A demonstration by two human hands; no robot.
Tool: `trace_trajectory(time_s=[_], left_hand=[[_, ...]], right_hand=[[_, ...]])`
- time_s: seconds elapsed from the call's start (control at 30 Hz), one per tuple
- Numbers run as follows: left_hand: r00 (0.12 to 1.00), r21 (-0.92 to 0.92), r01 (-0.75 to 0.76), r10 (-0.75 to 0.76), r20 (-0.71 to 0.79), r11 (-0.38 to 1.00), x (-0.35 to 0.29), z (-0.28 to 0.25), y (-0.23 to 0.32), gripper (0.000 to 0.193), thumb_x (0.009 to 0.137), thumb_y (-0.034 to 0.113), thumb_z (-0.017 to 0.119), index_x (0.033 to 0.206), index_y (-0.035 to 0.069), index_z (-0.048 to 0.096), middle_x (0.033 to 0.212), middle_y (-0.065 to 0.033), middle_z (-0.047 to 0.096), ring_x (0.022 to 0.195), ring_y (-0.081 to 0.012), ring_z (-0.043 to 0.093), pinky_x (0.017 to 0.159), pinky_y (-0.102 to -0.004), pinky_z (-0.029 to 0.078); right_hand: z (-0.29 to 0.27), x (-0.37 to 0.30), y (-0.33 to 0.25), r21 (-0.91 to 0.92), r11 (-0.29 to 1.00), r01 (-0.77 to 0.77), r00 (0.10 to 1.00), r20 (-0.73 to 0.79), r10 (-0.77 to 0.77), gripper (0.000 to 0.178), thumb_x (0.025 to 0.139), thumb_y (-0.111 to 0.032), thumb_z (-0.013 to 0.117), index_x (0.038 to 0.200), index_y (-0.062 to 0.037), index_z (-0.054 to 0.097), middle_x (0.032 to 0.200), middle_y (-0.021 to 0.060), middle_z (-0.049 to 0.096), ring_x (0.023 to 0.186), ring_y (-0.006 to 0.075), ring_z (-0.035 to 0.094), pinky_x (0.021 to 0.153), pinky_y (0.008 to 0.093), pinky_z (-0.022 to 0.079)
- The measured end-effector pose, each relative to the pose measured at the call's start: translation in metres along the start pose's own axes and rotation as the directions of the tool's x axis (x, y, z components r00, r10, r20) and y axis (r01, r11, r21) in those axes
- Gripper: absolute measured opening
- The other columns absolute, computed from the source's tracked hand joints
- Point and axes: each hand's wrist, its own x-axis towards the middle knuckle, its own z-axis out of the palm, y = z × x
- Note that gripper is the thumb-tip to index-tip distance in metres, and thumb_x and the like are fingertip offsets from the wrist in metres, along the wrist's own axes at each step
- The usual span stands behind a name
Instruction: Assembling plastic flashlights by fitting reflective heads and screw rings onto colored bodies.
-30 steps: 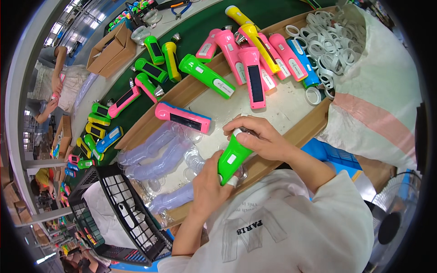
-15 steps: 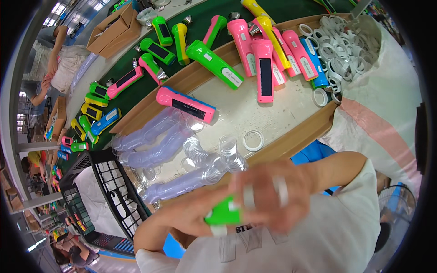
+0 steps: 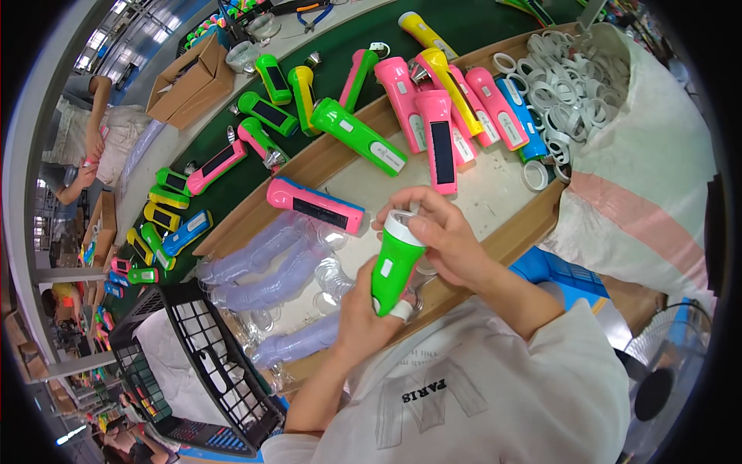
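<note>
My left hand (image 3: 362, 313) is closed round the lower body of a green flashlight (image 3: 394, 271), which stands tilted with its head up. At the head is a white ring (image 3: 402, 227), gripped at its rim by the thumb and fingers of my right hand (image 3: 452, 236). Just behind, a pink and blue flashlight (image 3: 318, 204) lies on the bench. Stacks of clear round lenses in bluish plastic sleeves (image 3: 270, 271) lie to the left of my hands.
Several pink, yellow, blue and green flashlights lie on the tray's far cardboard edge (image 3: 309, 158) and the green belt (image 3: 224, 174). White rings (image 3: 564, 93) spill from a white sack (image 3: 641, 147) at right. A black crate (image 3: 197, 340) stands at left; a person works beyond.
My hands have moved up and away from my body, lifting the green flashlight over the tray. The blurred right hand now shows clearly at the ring, and the flashlight is more upright.
</note>
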Motion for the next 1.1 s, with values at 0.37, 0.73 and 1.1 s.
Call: trace_trajectory(time_s=[0.37, 0.73, 1.1], left_hand=[[0.804, -0.731, 0.594, 0.203, 0.559, -0.337, -0.048, 0.028, 0.017, 0.073, 0.08, 0.023, 0.071, 0.14, 0.006, 0.034, 0.081, -0.0073, 0.049, 0.056, -0.0149, 0.05, 0.044, -0.0253, 0.041], [0.974, 0.339, -0.166, 0.207, -0.089, 0.926, -0.018, 0.02, -0.025, 0.061, 0.077, 0.015, 0.072, 0.127, -0.002, 0.041, 0.105, -0.0238, 0.06, 0.084, -0.0412, 0.063, 0.067, -0.0435, 0.051], [0.902, -0.217, 0.085, 0.017, 0.43, 0.973, -0.026, -0.025, 0.001, 0.064, 0.074, 0.017, 0.076, 0.128, 0.004, 0.043, 0.103, -0.0127, 0.061, 0.092, -0.0225, 0.061, 0.08, -0.0337, 0.048]], right_hand=[[0.012, -0.014, 0.029, 0.733, 0.672, -0.101, 0.944, 0.284, -0.168, 0.027, 0.082, -0.031, 0.067, 0.081, -0.016, 0.044, 0.098, 0.013, 0.055, 0.102, 0.0305, 0.058, 0.099, 0.0469, 0.046], [-0.005, -0.017, 0.021, -0.092, 0.994, 0.058, 0.995, -0.08, -0.065, 0.032, 0.082, -0.025, 0.072, 0.094, -0.0082, 0.047, 0.106, 0.0138, 0.059, 0.105, 0.026, 0.06, 0.092, 0.0415, 0.047], [0.003, -0.017, -0.045, -0.587, 0.574, 0.571, 0.692, 0.72, 0.047, 0.033, 0.083, -0.021, 0.062, 0.112, -0.0051, 0.062, 0.117, 0.0184, 0.056, 0.107, 0.035, 0.058, 0.095, 0.0429, 0.046]])
